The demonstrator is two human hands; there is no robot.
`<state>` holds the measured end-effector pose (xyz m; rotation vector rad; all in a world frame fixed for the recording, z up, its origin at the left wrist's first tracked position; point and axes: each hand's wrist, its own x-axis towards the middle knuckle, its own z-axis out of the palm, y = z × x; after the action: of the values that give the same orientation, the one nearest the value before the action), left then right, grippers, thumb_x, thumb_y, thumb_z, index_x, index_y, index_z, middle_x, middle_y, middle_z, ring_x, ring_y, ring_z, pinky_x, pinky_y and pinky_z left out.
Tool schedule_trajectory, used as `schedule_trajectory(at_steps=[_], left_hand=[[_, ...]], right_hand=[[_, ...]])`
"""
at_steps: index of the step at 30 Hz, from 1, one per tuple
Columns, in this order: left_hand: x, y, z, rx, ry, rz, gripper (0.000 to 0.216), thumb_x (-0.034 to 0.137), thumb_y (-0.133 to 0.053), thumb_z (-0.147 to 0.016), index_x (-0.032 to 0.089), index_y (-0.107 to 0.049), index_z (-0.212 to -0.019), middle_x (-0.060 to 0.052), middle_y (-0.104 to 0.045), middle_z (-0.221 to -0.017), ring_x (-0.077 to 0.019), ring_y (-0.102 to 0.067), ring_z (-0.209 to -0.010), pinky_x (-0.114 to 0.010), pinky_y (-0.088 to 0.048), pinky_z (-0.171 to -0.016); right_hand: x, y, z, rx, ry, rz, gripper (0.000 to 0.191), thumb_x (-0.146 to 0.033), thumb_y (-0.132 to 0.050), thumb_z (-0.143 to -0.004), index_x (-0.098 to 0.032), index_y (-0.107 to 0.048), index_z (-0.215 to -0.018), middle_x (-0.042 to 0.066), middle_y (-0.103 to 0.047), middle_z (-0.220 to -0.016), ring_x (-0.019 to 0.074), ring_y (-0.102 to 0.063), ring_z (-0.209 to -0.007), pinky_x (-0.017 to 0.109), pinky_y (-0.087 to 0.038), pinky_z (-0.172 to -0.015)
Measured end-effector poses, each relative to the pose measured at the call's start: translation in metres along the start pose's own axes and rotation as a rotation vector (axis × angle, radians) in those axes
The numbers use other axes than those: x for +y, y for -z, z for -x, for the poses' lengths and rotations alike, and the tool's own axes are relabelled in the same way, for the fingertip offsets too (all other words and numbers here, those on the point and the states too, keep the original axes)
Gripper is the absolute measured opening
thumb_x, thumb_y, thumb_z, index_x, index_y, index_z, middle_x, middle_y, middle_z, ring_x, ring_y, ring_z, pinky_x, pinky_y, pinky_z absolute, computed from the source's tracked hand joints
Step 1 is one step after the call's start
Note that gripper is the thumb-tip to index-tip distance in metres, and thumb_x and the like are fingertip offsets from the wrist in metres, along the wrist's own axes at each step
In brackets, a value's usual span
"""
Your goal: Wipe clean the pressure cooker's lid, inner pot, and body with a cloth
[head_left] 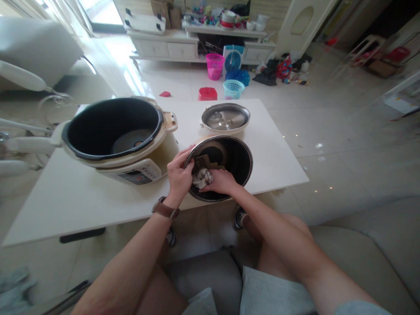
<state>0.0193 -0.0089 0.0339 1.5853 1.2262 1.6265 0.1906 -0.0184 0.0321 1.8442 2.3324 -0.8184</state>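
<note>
Inner pot (pixel 243 164): at table's (pixel 278 168) near edge, mouth tipped toward person. Looks stiff, fairly light; smooth wall probably slippery, so rim best hold. Left hand (pixel 180 175) grips rim at pot's nine o'clock, thumb inside. Right hand (pixel 223 181) inside, fingers bunched around crumpled cloth (pixel 203 178), likely soft; brown patch beside it unclear. Cooker body (pixel 167 151), between nine and ten: round plate (pixel 126 142) at bottom. Lid (pixel 228 120) at twelve, shiny side up.
</note>
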Motion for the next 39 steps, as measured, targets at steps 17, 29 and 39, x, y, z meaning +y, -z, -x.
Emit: schedule_trajectory(at_steps=[17, 29, 39], left_hand=[[0.0004, 0.0004, -0.0002, -0.005, -0.002, -0.017, 0.035, 0.014, -0.066, -0.088, 0.022, -0.084, -0.117, -0.006, -0.081, -0.123, -0.0251, -0.075, -0.119, -0.045, -0.057, -0.113], [0.0031, -0.0003, 0.0017, -0.013, 0.003, -0.013, 0.035, 0.015, -0.066, -0.088, 0.021, -0.084, -0.117, -0.007, -0.081, -0.125, -0.0255, -0.074, -0.121, -0.046, -0.056, -0.114], [0.0046, -0.0012, 0.0026, -0.016, 0.000, 0.004, 0.033, 0.017, -0.066, -0.090, 0.022, -0.084, -0.117, -0.007, -0.081, -0.125, -0.0256, -0.074, -0.122, -0.047, -0.055, -0.116]], right_hand=[[0.0009, -0.0038, -0.0005, 0.019, 0.000, 0.028, 0.085, -0.086, -0.076, -0.072, -0.031, -0.068, -0.136, 0.012, -0.080, -0.126, 0.0383, -0.075, -0.117, 0.043, -0.059, -0.092], [-0.0008, -0.0068, -0.0005, 0.035, -0.038, 0.036, 0.083, -0.086, -0.076, -0.073, -0.030, -0.069, -0.135, 0.014, -0.079, -0.126, 0.0384, -0.075, -0.116, 0.044, -0.059, -0.092], [-0.0039, -0.0062, 0.0002, 0.038, -0.040, 0.052, 0.073, -0.075, -0.077, -0.079, -0.029, -0.067, -0.135, 0.013, -0.079, -0.125, 0.0378, -0.076, -0.115, 0.043, -0.060, -0.091]])
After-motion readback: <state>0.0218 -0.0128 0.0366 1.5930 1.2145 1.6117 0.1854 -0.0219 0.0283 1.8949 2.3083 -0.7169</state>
